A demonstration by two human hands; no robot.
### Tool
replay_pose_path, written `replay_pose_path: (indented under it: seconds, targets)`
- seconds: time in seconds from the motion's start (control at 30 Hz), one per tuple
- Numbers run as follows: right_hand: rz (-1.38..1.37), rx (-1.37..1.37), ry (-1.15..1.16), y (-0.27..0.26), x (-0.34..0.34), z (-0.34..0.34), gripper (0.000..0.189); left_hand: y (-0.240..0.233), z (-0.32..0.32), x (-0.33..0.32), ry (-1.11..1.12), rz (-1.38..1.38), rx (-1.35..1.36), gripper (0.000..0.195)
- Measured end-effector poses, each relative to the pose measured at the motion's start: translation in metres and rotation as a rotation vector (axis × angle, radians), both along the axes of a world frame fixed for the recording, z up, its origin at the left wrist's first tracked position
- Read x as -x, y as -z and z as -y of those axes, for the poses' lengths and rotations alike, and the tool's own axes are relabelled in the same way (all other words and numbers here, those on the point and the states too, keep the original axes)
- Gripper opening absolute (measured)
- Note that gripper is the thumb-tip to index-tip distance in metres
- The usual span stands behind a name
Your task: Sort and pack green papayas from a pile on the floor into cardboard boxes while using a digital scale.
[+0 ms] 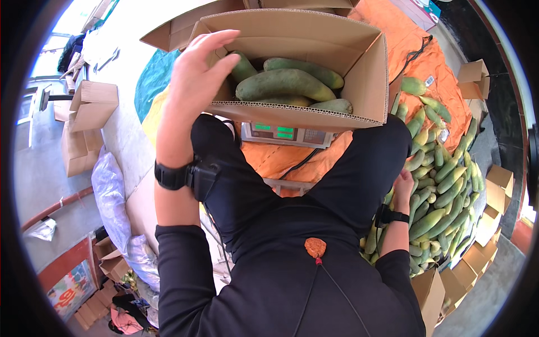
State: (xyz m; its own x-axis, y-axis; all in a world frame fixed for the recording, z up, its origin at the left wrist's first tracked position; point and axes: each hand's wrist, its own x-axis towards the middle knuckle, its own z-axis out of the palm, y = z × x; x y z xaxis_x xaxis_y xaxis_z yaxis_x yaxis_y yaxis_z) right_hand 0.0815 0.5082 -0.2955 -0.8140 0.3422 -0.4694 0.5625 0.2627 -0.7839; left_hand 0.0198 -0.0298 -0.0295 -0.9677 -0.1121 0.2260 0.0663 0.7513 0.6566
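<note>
A cardboard box [366, 76] with several large green radishes [286, 85] in it stands on a digital scale [290, 135] before me. My left hand [202, 69] is over the box's left rim, fingers apart and nothing held in them; whether it touches the box I cannot tell. Low beside my right leg is my right hand [403, 184], at the near edge of a big pile of green radishes [446, 189]. Its fingers are partly hidden, and whether they hold a radish does not show. Green digits glow on the scale's display.
Orange sheeting [438, 59] lies under the scale and part of the pile. Cardboard boxes [499, 185] line the pile's far right side. More boxes [92, 105] and a bundle wrapped in clear plastic [111, 202] are on the left. A black cable [301, 163] runs near the scale.
</note>
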Motion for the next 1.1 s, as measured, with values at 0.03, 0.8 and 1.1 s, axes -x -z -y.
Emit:
replay_pose_path:
  seconds: [0.03,0.8,1.1]
  targets:
    - [0.001,-0.002,0.001,0.007,-0.008,0.001,0.018,0.002,0.004,-0.005,0.001,0.001,-0.002,0.038]
    - [0.131,0.121,0.028,-0.009,-0.017,0.029,0.022,0.032,0.028,-0.047,-0.389,-0.325,-0.191,0.016]
    - [-0.268,0.012,-0.064,-0.134,0.08,0.044,0.021,0.036,0.048,-0.042,-0.367,-0.224,-0.258,0.029]
